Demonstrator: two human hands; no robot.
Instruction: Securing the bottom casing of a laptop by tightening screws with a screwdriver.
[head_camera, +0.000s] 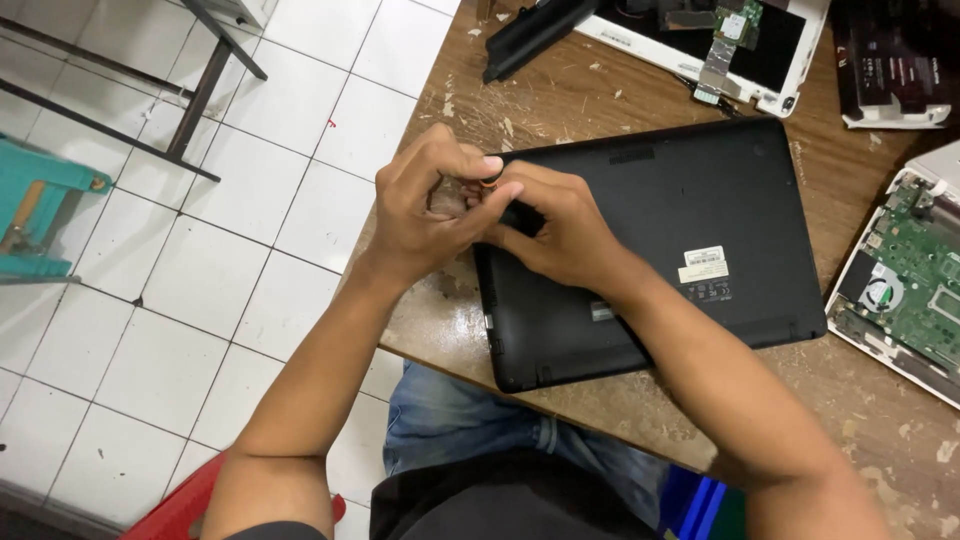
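Note:
A black laptop (690, 210) lies upside down on a worn wooden table (560, 110), its bottom cover facing up with a white sticker. Both my hands meet over its upper left corner. My left hand (425, 205) curls around a small tool with an orange cap, thumb and fingers pinched at its top. My right hand (555, 235) grips the tool's black handle (522, 217) and rests on the laptop cover. The tool's tip is hidden under my fingers.
An opened white laptop (760, 50) with exposed parts and a black battery bar (530, 35) lies at the table's far edge. A bare green circuit board in a white case (905, 285) sits right. A dark box (895, 70) is top right. White tiled floor and a teal stool (40, 200) lie left.

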